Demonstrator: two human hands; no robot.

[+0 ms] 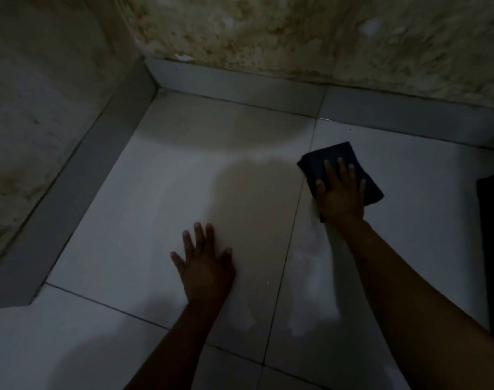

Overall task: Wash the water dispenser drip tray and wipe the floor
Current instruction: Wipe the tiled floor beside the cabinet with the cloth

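A folded dark blue cloth (327, 159) lies flat on the white tiled floor (161, 209) right of centre. My right hand (341, 194) presses down on it with the fingers spread. My left hand (205, 266) rests palm down on the bare tile, fingers apart, holding nothing. A pale wet streak (313, 291) runs along the floor beside my right forearm. The drip tray is not in view.
Two stained walls meet in a corner at the upper left, with a grey skirting strip (240, 88) along their base. A dark object (493, 249) stands at the right edge. The light is dim.
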